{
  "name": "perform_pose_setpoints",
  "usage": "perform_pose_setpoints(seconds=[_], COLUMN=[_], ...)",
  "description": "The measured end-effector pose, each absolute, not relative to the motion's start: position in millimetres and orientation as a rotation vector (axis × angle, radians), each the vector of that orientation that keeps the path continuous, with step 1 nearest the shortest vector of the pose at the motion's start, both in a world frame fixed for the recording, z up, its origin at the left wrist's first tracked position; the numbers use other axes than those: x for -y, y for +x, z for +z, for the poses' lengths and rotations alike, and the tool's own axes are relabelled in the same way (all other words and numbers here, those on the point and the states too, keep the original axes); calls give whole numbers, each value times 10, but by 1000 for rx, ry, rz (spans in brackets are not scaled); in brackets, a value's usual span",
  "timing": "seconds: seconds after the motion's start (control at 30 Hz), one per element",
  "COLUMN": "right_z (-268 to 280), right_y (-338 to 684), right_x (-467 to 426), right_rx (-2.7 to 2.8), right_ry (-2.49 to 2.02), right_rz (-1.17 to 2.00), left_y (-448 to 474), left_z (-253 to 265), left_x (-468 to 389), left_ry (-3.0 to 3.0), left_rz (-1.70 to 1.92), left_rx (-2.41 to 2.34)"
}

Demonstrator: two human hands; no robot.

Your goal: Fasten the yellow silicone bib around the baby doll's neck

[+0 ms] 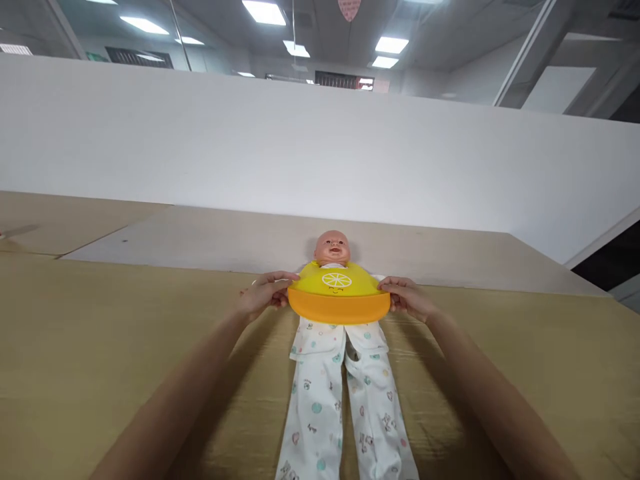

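A baby doll lies on its back, head toward the wall, dressed in a white patterned top and trousers. Over its chest rests a yellow bib with an orange catch pocket and a white citrus-slice print. My left hand pinches the bib's left edge, thumb and fingers closed on it near the pocket corner. On the opposite side, my right hand grips the right edge the same way. The doll's arms are mostly hidden behind the bib and my hands.
Under the doll is a tan-covered surface, with a paler grey board behind it. A white wall rises at the back, topped by glass panes that show ceiling lights. A dark opening is at the far right.
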State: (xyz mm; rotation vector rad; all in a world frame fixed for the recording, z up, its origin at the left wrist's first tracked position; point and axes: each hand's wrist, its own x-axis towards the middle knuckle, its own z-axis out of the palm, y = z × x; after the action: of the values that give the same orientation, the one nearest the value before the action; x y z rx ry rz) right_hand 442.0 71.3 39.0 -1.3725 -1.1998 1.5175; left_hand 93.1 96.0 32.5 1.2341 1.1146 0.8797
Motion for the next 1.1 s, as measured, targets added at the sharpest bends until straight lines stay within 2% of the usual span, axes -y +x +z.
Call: perform_pose_setpoints(seconds=[0.23, 0.3, 0.43, 0.57, 0.73, 0.9, 1.1], right_z=[313, 230, -50, -362, -587, -615, -478], right_y=[4727, 4904, 5250, 5465, 5550, 5558, 5514], right_x=[-569, -608, -704, -741, -812, -850, -771], right_rx=[1342, 1374, 1444, 1481, 1565, 1694, 1611], right_ry=[-1397, -1470, -1680, -1736, -1718, -1650, -1577], right_rz=[1415, 1209, 564, 282, 297, 350, 523], left_y=[682, 599, 509, 362, 44, -91, -89], left_z=[330, 343, 231, -81, -418, -564, -574], left_x=[-872, -892, -926, -888, -919, -1012, -1010], left_ry=[1352, 1404, 1515, 1628, 1923, 2289, 2144], left_rz=[722, 721, 945, 1335, 1428, 1236, 1063], left_rx=[-1107, -1143, -1394, -1672, -1857, -1851, -1867])
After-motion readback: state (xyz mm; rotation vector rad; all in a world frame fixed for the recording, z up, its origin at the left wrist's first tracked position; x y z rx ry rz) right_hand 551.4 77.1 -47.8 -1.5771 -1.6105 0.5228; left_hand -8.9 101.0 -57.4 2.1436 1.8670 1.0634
